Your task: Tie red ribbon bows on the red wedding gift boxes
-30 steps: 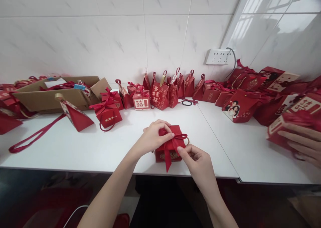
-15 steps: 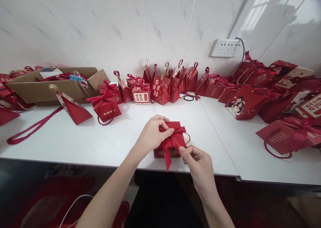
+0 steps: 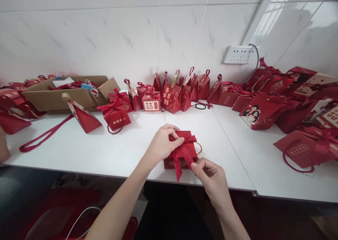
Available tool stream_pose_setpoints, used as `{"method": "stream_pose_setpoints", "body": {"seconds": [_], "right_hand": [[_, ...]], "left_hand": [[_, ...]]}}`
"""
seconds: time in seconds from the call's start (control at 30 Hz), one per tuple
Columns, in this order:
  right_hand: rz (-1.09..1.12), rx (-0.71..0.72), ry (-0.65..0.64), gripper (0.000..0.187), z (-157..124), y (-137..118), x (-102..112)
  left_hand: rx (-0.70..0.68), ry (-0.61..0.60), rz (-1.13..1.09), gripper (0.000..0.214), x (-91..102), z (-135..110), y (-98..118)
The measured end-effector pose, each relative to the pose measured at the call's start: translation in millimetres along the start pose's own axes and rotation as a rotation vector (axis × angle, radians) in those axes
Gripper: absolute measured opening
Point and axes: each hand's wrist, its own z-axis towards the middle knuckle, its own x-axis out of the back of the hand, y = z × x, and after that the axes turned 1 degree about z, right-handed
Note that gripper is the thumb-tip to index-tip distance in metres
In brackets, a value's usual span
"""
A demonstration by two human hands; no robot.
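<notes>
A small red gift box (image 3: pixel 173 163) with a gold pattern on its front stands near the table's front edge. A red ribbon (image 3: pixel 187 152) is tied in a bow on its lid, and a twisted gold cord handle (image 3: pixel 199 147) loops out at the right. My left hand (image 3: pixel 165 143) rests on the box top, thumb and fingers closed on the bow near its knot. Between the thumb and fingers of my right hand (image 3: pixel 208 171) is the end of one ribbon tail, at the box's front right. The other tail hangs down the front.
Red gift boxes (image 3: pixel 171 97) line the wall. An open cardboard box (image 3: pixel 60 100) holds red pieces and blue clips at the left. More boxes (image 3: pixel 261 111) are piled at the right, below a power strip (image 3: pixel 237 55). Part of another person's arm (image 3: pixel 3 146) shows at the left edge.
The view has shifted slightly. My right hand has drawn the ribbon tail a little downward, while my left hand keeps its hold on the bow. A person's arm has appeared at the left edge.
</notes>
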Motion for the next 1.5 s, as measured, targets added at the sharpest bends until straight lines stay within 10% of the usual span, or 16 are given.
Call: {"method": "stream_pose_setpoints", "body": {"seconds": [0.2,0.43,0.63,0.77,1.5], "right_hand": [[-0.084,0.056,0.099,0.050,36,-4,18],[-0.148,-0.135,-0.112,0.049,55,-7,-9],[-0.108,0.013,-0.096,0.050,48,-1,-39],[-0.126,0.114,-0.089,0.048,41,-1,-57],[-0.124,0.150,-0.079,0.039,42,-1,-63]], "left_hand": [[-0.025,-0.006,-0.023,0.018,0.3,-3,-1],[-0.032,-0.019,-0.092,0.016,9.4,-19,-2],[0.080,0.541,-0.252,0.017,11.8,-49,-28],[0.173,0.668,-0.226,0.020,19.7,-73,-35],[0.157,0.440,-0.316,0.008,29.8,-54,-35]]}}
